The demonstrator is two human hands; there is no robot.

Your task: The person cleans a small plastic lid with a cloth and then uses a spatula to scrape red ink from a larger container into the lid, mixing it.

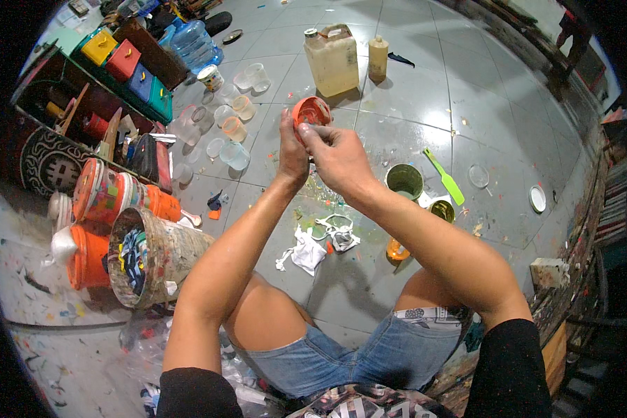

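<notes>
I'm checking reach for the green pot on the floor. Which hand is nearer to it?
Right. The right hand is raised just left of the green pot, pinching the orange cup. The left hand holds the cup farther left, beyond the right hand.

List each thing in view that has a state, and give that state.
Orange cup: held up in both hands, its opening facing the camera.
Left hand: gripping the cup's side.
Right hand: fingers pinching the cup's rim.
Green pot: upright, open.
Yellowish jerrycan: upright, capped.
Clear cups: upright, open.
Paint-spattered bucket: tilted, scraps inside.
</notes>
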